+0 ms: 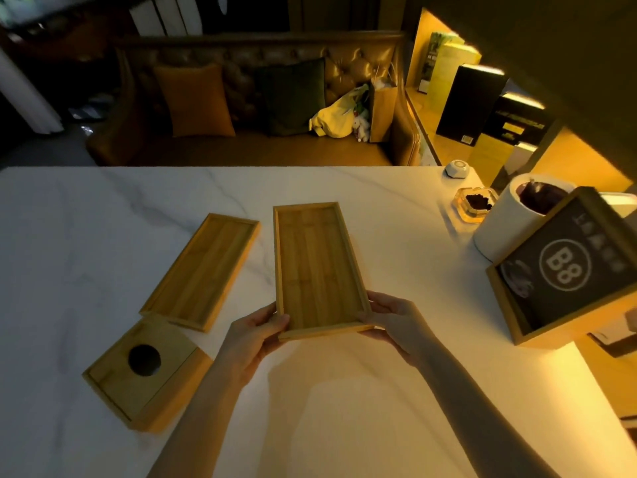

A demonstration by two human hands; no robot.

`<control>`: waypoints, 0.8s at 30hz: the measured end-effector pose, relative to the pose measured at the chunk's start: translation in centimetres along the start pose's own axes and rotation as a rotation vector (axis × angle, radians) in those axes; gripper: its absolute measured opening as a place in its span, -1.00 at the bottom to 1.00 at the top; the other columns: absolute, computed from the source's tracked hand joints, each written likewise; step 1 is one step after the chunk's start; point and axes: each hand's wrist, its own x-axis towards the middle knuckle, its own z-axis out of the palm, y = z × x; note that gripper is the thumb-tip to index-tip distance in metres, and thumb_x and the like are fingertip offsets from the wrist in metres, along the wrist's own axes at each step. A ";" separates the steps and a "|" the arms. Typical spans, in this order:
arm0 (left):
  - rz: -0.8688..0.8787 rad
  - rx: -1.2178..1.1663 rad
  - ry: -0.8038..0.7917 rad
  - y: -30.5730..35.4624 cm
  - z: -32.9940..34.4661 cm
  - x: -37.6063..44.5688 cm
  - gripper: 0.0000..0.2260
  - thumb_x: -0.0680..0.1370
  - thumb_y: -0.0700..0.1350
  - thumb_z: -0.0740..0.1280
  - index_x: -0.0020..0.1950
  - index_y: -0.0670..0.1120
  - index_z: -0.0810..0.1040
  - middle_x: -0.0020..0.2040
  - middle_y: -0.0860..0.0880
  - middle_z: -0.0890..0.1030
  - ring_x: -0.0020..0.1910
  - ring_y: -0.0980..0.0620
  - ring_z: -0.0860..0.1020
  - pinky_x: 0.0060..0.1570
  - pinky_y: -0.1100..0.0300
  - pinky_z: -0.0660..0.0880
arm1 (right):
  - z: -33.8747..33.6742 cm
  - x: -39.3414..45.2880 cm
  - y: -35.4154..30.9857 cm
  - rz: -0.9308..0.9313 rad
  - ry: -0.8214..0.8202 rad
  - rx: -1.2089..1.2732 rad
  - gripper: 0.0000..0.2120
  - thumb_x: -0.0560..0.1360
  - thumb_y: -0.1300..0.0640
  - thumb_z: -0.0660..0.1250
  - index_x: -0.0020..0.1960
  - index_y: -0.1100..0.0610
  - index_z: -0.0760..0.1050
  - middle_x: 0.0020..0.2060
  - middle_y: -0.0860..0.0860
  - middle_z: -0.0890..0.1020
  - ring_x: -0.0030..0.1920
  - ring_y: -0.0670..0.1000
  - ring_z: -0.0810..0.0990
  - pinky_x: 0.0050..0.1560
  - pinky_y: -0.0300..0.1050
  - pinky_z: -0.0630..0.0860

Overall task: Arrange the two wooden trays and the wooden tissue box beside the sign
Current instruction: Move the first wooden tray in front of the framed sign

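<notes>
I hold one wooden tray [319,267] by its near end at the centre of the white marble tabletop [69,236]; its long side runs away from me. My left hand [253,336] grips the near left corner, fingers clamped on the rim. My right hand [396,320] grips the near right corner likewise. The second tray [201,270] lies flat just to the left, angled. The wooden tissue box [146,372] sits near left, round hole up. The framed sign [568,270], marked B8, stands at the right edge, well apart.
</notes>
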 end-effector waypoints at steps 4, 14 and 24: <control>0.045 0.056 -0.023 0.3 2.9 0.0 -0.66 0.45 -0.30 0.29 0.23 -0.20 0.44 0.02 -0.10 0.63 -0.05 -0.06 0.63 -0.11 0.17 0.60 | -2.5 -1.5 -0.7 -0.088 0.069 -0.027 -0.55 0.39 0.34 0.39 0.26 0.19 0.44 0.08 0.10 0.61 0.04 0.09 0.62 0.08 0.09 0.57; 0.079 0.276 -0.123 -1.0 11.6 2.5 -0.67 0.45 -0.27 0.32 0.22 -0.18 0.46 0.08 -0.16 0.62 0.04 -0.15 0.59 0.17 -0.11 0.50 | -10.5 -3.4 -0.5 -0.103 0.238 -0.029 -0.58 0.44 0.39 0.30 0.26 0.14 0.43 0.01 0.02 0.64 0.03 0.04 0.62 -0.02 -0.08 0.61; -0.001 0.381 -0.166 -3.5 18.7 6.4 -0.70 0.46 -0.29 0.31 0.19 -0.22 0.48 0.02 -0.10 0.60 0.03 -0.12 0.57 0.09 0.03 0.51 | -16.1 -2.8 1.2 0.001 0.445 -0.008 -0.62 0.46 0.37 0.29 0.26 0.16 0.44 -0.03 0.03 0.60 -0.02 0.02 0.57 -0.03 -0.09 0.55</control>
